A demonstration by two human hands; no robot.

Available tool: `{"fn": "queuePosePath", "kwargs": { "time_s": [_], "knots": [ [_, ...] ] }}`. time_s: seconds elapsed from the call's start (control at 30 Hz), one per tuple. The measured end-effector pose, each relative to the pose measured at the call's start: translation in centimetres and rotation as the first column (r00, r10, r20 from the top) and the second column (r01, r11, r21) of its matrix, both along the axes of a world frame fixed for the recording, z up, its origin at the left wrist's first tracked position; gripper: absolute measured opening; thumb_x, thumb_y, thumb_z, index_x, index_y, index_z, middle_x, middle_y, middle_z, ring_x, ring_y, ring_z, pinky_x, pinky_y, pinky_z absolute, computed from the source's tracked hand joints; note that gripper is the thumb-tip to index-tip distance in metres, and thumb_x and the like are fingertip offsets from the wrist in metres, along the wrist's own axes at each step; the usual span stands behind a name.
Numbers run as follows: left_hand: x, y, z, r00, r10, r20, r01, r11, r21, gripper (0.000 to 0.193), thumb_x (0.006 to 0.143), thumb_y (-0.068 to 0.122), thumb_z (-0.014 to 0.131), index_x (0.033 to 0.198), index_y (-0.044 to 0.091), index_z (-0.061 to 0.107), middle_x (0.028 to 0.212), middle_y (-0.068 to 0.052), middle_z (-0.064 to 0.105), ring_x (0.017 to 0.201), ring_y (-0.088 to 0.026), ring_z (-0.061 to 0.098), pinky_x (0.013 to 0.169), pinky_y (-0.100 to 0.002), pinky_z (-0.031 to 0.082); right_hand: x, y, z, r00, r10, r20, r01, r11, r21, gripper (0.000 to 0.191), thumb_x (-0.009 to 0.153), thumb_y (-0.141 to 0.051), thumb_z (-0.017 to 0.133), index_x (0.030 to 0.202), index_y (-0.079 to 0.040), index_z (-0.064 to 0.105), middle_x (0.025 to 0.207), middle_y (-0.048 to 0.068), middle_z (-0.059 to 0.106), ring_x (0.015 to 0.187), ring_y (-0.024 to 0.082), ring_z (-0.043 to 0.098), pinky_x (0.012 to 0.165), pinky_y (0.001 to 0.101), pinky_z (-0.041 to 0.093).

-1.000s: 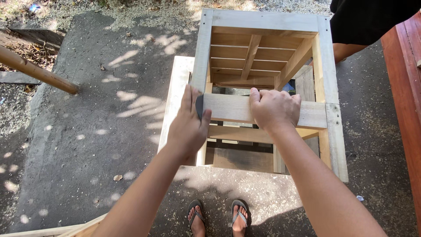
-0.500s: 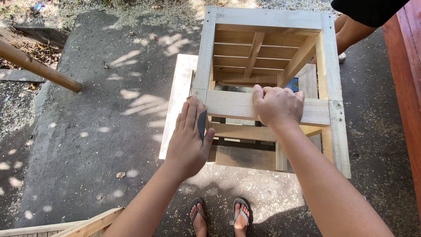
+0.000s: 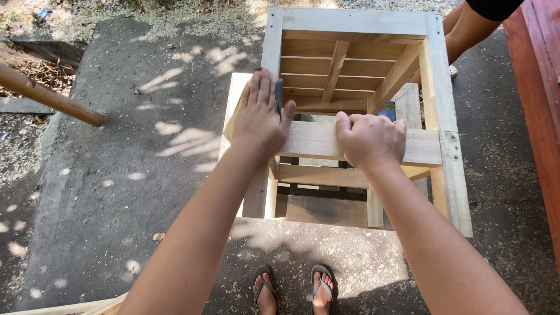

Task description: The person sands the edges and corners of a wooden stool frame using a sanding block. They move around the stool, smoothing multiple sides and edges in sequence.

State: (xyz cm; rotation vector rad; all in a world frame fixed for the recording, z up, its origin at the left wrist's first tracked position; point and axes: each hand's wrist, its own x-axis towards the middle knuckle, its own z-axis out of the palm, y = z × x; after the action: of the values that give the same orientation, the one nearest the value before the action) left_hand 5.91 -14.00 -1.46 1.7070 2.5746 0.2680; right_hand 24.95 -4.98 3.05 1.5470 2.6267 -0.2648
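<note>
On rough concrete, left hand [image 3: 261, 119] pressing gritty sandpaper [image 3: 279, 96], slatted wooden frame [image 3: 356, 23]

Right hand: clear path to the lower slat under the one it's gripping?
Probably yes. The right hand grips the upper slat; the lower slat sits just beneath with an open gap between them. The left hand presses a dark pad off to the side.
</note>
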Motion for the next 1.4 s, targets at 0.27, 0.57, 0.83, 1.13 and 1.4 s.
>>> {"fn": "queuePosePath", "kwargs": {
  "time_s": [0.27,0.57,0.83,1.13,1.4],
  "knots": [
    [6.5,-12.1,-0.4,0.993,-0.093,0.068,0.092,0.996,0.014,0.070,0.108,0.047,0.017,0.158,-0.003,0.020,0.168,-0.025,0.012,0.156,-0.037,0.005,0.125,-0.047,0.005,-0.2,-0.6,0.2,1.000,0.006,0.007,-0.007,1.000,0.029,0.060,0.106,-0.052,0.031,0.095,-0.023,0.082,0.091,0.009,0.077,0.094,0.028,0.068,0.094,0.0441,0.040],
    [-1.4,2.1,-0.1,0.993,0.034,0.114,-0.040,0.998,0.048,0.075,0.105,0.048,0.017,0.156,-0.007,0.019,0.165,-0.026,0.009,0.153,-0.036,0.003,0.123,-0.041,0.003,-0.1,0.0,-0.3,1.000,-0.006,-0.008,0.006,1.000,-0.004,0.056,0.104,-0.052,0.032,0.101,-0.026,0.082,0.091,0.009,0.077,0.093,0.027,0.068,0.095,0.0454,0.040],
    [5.8,-11.6,0.4,0.985,-0.132,0.107,0.111,0.977,0.181,0.071,0.109,0.043,0.021,0.157,-0.009,0.028,0.165,-0.028,0.018,0.155,-0.039,0.010,0.127,-0.044,0.008,-0.1,-0.2,-0.2,1.000,0.006,-0.017,-0.006,1.000,0.000,0.057,0.105,-0.052,0.032,0.098,-0.025,0.082,0.086,0.009,0.076,0.090,0.029,0.068,0.096,0.0454,0.039],
    [1.3,-3.2,-0.3,0.996,-0.045,0.071,0.042,0.998,0.039,0.072,0.107,0.047,0.017,0.157,-0.005,0.024,0.166,-0.025,0.013,0.156,-0.036,0.006,0.127,-0.043,0.005,-0.1,-0.2,-0.5,1.000,-0.019,-0.007,0.020,0.999,0.033,0.056,0.102,-0.052,0.035,0.092,-0.023,0.083,0.089,0.007,0.076,0.094,0.028,0.068,0.096,0.0455,0.038],
    [-0.3,0.2,-0.7,0.997,0.010,0.073,-0.012,1.000,0.027,0.075,0.106,0.050,0.015,0.158,-0.004,0.015,0.167,-0.023,0.010,0.155,-0.033,0.004,0.124,-0.041,0.003,0.0,-0.4,0.4,1.000,-0.010,0.019,0.011,0.999,-0.045,0.059,0.106,-0.051,0.029,0.099,-0.025,0.081,0.084,0.008,0.077,0.085,0.026,0.069,0.093,0.0446,0.040]
  ]
}}
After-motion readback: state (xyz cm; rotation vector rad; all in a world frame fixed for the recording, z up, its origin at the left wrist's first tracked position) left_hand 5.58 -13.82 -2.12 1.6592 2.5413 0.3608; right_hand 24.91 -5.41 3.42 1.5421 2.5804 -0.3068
